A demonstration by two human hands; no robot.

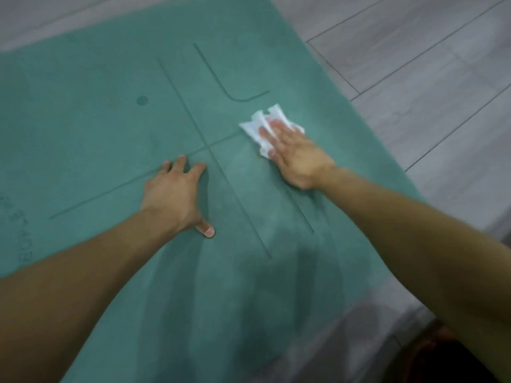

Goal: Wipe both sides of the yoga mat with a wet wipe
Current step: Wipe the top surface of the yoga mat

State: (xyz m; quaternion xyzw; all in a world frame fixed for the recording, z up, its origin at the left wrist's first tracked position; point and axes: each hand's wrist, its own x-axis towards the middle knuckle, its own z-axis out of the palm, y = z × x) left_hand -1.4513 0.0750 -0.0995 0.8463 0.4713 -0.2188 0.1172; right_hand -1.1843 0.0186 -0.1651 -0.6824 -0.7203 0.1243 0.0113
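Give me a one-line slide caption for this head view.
Right hand presses a white wet wipe onto a green yoga mat; left hand braces it.

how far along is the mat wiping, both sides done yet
Not yet. In hand: the right hand presses a white wet wipe flat on the printed side of the green yoga mat, while the left hand braces the mat with spread fingers. No wiped patch can be told apart. Left: the rest of this side, then flipping for the underside.
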